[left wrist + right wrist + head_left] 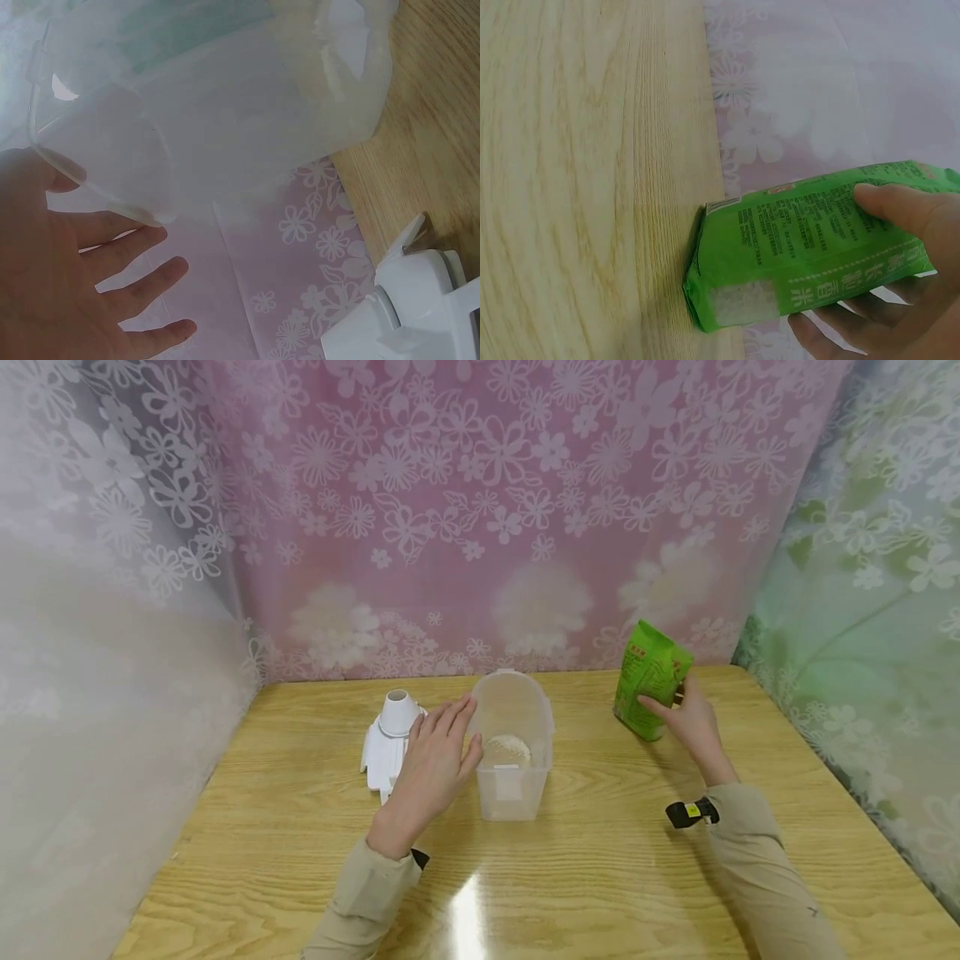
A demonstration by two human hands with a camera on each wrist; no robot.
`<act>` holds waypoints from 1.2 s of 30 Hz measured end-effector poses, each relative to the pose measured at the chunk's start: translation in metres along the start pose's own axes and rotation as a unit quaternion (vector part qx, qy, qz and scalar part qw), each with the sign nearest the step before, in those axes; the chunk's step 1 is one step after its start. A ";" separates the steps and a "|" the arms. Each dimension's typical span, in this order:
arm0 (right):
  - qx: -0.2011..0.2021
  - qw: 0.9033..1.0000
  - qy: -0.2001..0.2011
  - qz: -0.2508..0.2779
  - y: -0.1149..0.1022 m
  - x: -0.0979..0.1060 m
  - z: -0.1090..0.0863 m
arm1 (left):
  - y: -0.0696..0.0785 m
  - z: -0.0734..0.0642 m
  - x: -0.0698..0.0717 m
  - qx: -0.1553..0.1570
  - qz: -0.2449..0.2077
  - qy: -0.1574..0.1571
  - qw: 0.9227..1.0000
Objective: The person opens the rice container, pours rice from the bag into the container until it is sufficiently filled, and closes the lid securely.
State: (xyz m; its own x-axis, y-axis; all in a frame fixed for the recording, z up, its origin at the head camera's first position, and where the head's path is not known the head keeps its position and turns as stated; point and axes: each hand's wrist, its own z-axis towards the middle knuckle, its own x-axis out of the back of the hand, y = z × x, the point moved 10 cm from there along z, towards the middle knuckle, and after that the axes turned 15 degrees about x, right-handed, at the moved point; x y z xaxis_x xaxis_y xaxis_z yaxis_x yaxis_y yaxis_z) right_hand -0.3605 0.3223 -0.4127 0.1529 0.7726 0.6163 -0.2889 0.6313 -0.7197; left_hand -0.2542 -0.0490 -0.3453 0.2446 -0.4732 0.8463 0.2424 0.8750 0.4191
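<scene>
A translucent plastic container [513, 789] stands on the table with a small heap of pale grains [507, 750] at its bottom. My left hand [437, 760] rests against its left side and rim, fingers mostly straight and spread; the left wrist view shows the thumb and fingertips [152, 233] at the rim. To the right, my right hand [693, 727] grips a green bag of rice [647, 681] between thumb and fingers. The bag [802, 240] leans slightly, its lower end at the tabletop, and a see-through window shows white grains.
Left of the container lies a white plastic part with a cone-shaped spout [398, 713], partly hidden behind my left hand. The wooden table [300, 827] ends at a pink floral curtain [420, 527] behind, with further curtains at both sides.
</scene>
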 end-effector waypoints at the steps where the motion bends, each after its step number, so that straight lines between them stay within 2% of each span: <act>1: 0.002 1.000 0.001 -0.001 0.001 0.000 0.000 | 0.000 0.000 0.000 -0.001 -0.001 0.001 1.000; 13: 0.014 1.000 0.003 -0.022 -0.002 0.003 0.000 | 0.001 0.002 0.000 -0.007 0.009 0.009 1.000; 18: 0.000 0.999 -0.002 -0.040 -0.004 0.000 -0.004 | 0.001 0.002 0.000 -0.008 0.008 0.013 1.000; 24: -0.019 0.999 0.001 -0.040 -0.010 -0.004 -0.011 | 0.000 0.002 0.000 0.000 0.006 0.004 1.000; 31: -0.024 0.998 0.008 -0.058 -0.015 -0.007 -0.017 | 0.000 0.002 -0.001 -0.001 0.006 0.002 1.000; 34: -0.012 0.999 -0.010 -0.051 -0.014 -0.008 -0.016 | 0.000 0.002 -0.001 -0.002 0.006 0.004 1.000; 36: -0.002 0.999 -0.039 -0.034 -0.011 -0.009 -0.015 | 0.001 0.002 -0.001 -0.001 0.006 0.003 1.000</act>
State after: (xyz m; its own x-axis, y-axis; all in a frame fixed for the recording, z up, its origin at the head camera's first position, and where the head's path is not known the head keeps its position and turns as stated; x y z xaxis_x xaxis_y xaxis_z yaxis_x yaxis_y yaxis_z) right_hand -0.3444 0.3093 -0.4150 0.0987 0.7206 0.6863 -0.2763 0.6824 -0.6767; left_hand -0.2560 -0.0477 -0.3455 0.2523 -0.4637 0.8493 0.2415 0.8801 0.4087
